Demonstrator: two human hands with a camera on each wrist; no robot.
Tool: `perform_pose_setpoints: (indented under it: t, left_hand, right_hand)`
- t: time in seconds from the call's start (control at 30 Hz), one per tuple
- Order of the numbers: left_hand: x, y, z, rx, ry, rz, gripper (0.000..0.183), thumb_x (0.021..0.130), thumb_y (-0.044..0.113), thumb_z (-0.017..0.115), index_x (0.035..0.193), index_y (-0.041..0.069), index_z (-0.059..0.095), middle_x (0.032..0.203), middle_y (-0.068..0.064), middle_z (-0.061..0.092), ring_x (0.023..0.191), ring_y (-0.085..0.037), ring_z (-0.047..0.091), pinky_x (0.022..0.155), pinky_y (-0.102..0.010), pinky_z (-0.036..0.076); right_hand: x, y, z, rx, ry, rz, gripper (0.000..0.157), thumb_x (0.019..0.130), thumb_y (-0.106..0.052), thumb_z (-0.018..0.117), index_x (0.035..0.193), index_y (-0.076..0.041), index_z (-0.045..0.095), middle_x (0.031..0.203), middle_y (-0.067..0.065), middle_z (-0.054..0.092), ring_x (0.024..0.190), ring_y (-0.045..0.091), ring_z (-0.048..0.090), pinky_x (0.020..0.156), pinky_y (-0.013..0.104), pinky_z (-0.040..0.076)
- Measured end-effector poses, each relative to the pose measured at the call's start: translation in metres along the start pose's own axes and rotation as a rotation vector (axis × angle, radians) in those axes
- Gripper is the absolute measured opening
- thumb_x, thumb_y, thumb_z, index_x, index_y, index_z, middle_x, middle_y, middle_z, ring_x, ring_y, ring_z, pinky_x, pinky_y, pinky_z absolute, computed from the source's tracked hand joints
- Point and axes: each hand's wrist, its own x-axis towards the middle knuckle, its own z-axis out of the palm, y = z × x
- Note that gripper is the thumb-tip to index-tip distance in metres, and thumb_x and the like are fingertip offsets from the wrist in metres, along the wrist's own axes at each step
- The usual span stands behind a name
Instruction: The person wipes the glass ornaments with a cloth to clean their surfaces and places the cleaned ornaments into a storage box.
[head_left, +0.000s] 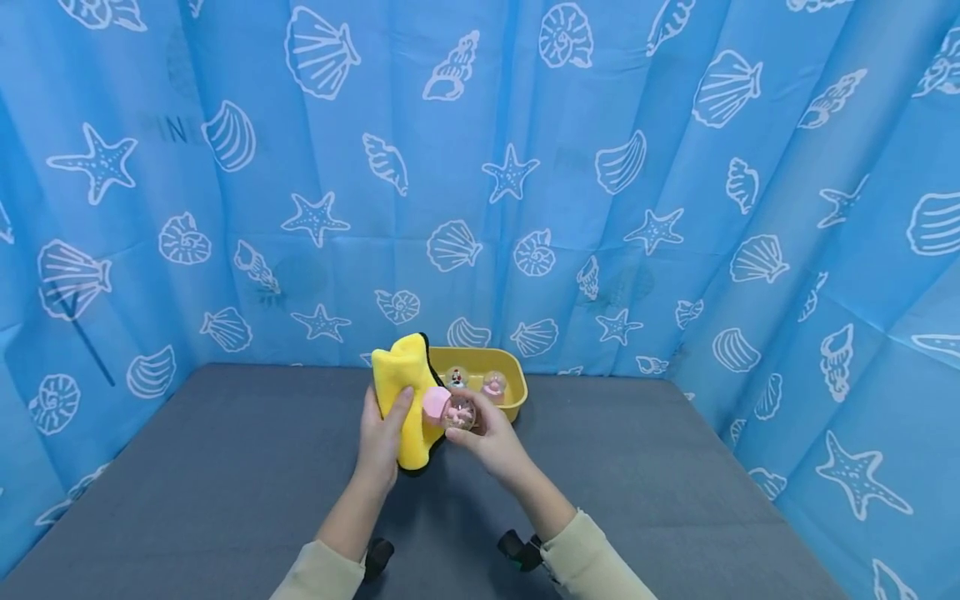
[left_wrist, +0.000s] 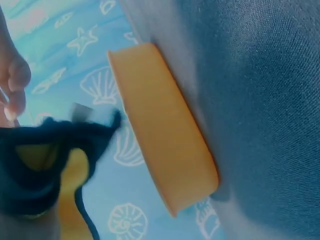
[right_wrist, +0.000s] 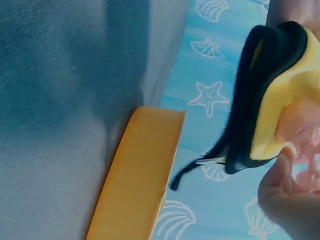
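Note:
My left hand grips a yellow cloth with black edging, thumb on its front. In my right hand is a small clear globe with a pink base, a pink figure inside; thumb and fingers pinch the clear part. The globe's pink base lies against the cloth, which the right wrist view shows folded behind the globe. Just behind the hands stands a yellow tray. Two similar globes sit in it, one with a dark and red figure, the other pink. The hands hide part of the tray.
Grey fabric covers the table. A blue curtain with white shells and starfish hangs along the back and both sides, close behind the tray. Black straps or devices are at both wrists.

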Motion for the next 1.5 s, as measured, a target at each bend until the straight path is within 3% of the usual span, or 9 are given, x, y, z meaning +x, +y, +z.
perform_pose_setpoints:
  t: [0.17,0.3,0.47,0.57,0.73,0.87,1.1,1.33,1.5]
  left_hand:
    - [-0.004,-0.001,0.005,0.016,-0.122,0.082,0.062,0.099,0.012,0.056,0.15,0.006,0.021,0.126,-0.017,0.045,0.104,-0.023,0.05,0.088,-0.036,0.045]
    - [-0.006,-0.005,0.009,0.01,-0.102,0.123,0.064,0.098,0.01,0.058,0.151,0.008,0.022,0.128,-0.015,0.045,0.106,-0.021,0.049,0.088,-0.031,0.045]
    - [-0.008,-0.009,0.011,0.03,-0.052,0.14,0.065,0.097,0.009,0.06,0.151,0.007,0.024,0.13,-0.015,0.046,0.107,-0.023,0.05,0.088,-0.03,0.045]
    - [-0.009,-0.009,0.013,0.037,-0.024,0.127,0.062,0.098,0.01,0.058,0.15,0.007,0.025,0.131,-0.016,0.046,0.11,-0.027,0.049,0.092,-0.036,0.044]
    - [-0.007,-0.007,0.011,0.007,0.01,0.035,0.058,0.101,0.016,0.052,0.149,0.004,0.022,0.133,-0.019,0.043,0.115,-0.032,0.046,0.098,-0.048,0.038]
    - [-0.006,-0.002,0.005,-0.011,-0.032,-0.03,0.057,0.102,0.019,0.052,0.149,0.005,0.023,0.13,-0.017,0.043,0.112,-0.03,0.047,0.096,-0.045,0.039]
    - [-0.008,0.0,0.006,0.047,-0.14,0.007,0.07,0.097,0.016,0.061,0.154,0.011,0.019,0.128,-0.016,0.045,0.106,-0.027,0.049,0.086,-0.036,0.044]
    - [-0.007,-0.003,0.008,0.057,-0.07,0.061,0.064,0.098,0.012,0.059,0.151,0.009,0.025,0.132,-0.016,0.046,0.111,-0.029,0.049,0.091,-0.04,0.042]
    - [-0.004,-0.001,0.006,0.09,-0.011,0.004,0.057,0.1,0.016,0.055,0.149,0.007,0.028,0.131,-0.016,0.047,0.111,-0.03,0.049,0.091,-0.044,0.043]
  right_hand:
    - [0.001,-0.003,0.004,-0.037,0.03,0.031,0.057,0.092,-0.01,0.067,0.141,0.003,0.042,0.122,0.018,0.054,0.097,0.023,0.055,0.082,0.036,0.052]
    - [0.001,-0.003,0.007,0.008,-0.01,0.085,0.06,0.096,-0.016,0.063,0.146,0.003,0.035,0.108,0.014,0.055,0.088,0.018,0.054,0.078,0.034,0.051]
    - [0.001,-0.004,0.011,0.047,-0.037,0.09,0.051,0.101,-0.023,0.054,0.142,0.002,0.038,0.098,0.02,0.057,0.078,0.013,0.055,0.068,0.028,0.048]
    - [0.0,-0.004,0.011,0.052,-0.02,0.075,0.045,0.102,-0.024,0.053,0.137,0.002,0.043,0.103,0.021,0.059,0.077,0.013,0.057,0.068,0.028,0.048]
    - [-0.002,-0.003,0.008,0.06,0.013,0.084,0.04,0.099,-0.016,0.057,0.132,0.003,0.047,0.105,0.013,0.057,0.082,0.016,0.057,0.074,0.031,0.05]
    - [-0.003,-0.002,0.004,0.053,0.018,0.073,0.046,0.096,-0.01,0.06,0.136,0.005,0.041,0.115,0.018,0.055,0.096,0.023,0.059,0.083,0.038,0.053]
    - [-0.001,0.002,0.004,-0.004,0.001,0.021,0.046,0.094,-0.007,0.063,0.135,0.004,0.045,0.114,0.016,0.057,0.095,0.022,0.059,0.083,0.037,0.053]
    - [-0.002,0.004,0.008,0.013,-0.03,-0.012,0.043,0.094,-0.007,0.062,0.134,0.004,0.047,0.114,0.016,0.058,0.095,0.021,0.059,0.083,0.037,0.054]
    - [-0.004,0.007,0.002,0.042,-0.056,0.0,0.044,0.095,-0.009,0.062,0.134,0.005,0.046,0.115,0.015,0.057,0.096,0.02,0.059,0.084,0.033,0.053]
